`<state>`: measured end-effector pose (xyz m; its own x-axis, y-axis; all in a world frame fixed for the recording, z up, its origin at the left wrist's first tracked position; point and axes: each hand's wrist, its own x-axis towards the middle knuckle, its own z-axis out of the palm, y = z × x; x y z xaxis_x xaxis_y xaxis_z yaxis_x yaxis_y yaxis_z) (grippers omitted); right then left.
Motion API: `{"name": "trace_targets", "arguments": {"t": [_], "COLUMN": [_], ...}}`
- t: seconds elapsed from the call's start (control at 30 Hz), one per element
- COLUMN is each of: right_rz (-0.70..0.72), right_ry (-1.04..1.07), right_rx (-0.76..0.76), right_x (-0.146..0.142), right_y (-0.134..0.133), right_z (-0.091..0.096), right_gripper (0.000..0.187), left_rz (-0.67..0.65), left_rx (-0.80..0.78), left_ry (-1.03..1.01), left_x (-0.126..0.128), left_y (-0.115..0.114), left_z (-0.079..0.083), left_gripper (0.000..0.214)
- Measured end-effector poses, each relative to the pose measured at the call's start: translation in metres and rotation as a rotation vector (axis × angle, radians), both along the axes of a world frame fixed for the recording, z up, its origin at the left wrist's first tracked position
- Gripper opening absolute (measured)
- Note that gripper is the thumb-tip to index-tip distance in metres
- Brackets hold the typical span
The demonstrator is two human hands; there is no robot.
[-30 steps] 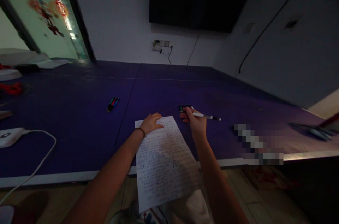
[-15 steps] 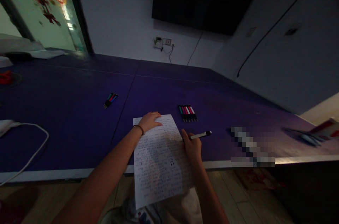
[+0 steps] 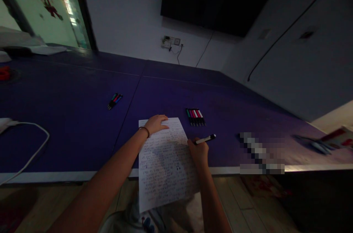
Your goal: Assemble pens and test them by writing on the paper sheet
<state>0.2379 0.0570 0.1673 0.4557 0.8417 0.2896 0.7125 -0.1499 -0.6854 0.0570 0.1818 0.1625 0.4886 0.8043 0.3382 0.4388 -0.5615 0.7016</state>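
A sheet of paper (image 3: 162,167) covered in handwriting lies partly on the purple table, its lower part hanging past the front edge. My left hand (image 3: 156,124), a dark band at its wrist, rests flat on the sheet's upper part with fingers stretched out. At the sheet's right edge, my right hand (image 3: 200,154) is closed around a white-and-black pen (image 3: 206,139). The pen's rear end points right, and its tip is hidden by my fingers. Beyond the hands, several coloured pens (image 3: 195,117) lie side by side in a row.
A small bunch of pens (image 3: 114,101) lies farther left on the table (image 3: 165,93). A white cable (image 3: 45,130) curves over the left front edge. To the right are a pixelated object (image 3: 260,154) and a bluish item (image 3: 320,146). A dark screen (image 3: 217,1) hangs on the wall.
My right hand and the pen have shifted slightly left along the paper's edge. My left hand stays flat on the sheet. The whole view has tilted a little.
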Motion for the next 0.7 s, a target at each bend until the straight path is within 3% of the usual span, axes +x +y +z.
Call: {"name": "trace_targets", "arguments": {"t": [0.37,0.7], "right_rz": [0.036,0.026], "right_ry": [-0.019,-0.061], "right_rx": [0.014,0.026], "right_x": [-0.0002,-0.0003], "right_y": [-0.0005,-0.0006], "right_z": [-0.0006,-0.0023], "right_gripper": [0.021,0.024], "left_rz": [0.003,-0.002], "left_rx": [-0.006,-0.005], "left_ry": [-0.107,-0.080], "left_x": [-0.0006,-0.0008], "left_y": [0.0016,0.0022], "left_z": [-0.0027,-0.0029], "left_gripper": [0.031,0.031]}}
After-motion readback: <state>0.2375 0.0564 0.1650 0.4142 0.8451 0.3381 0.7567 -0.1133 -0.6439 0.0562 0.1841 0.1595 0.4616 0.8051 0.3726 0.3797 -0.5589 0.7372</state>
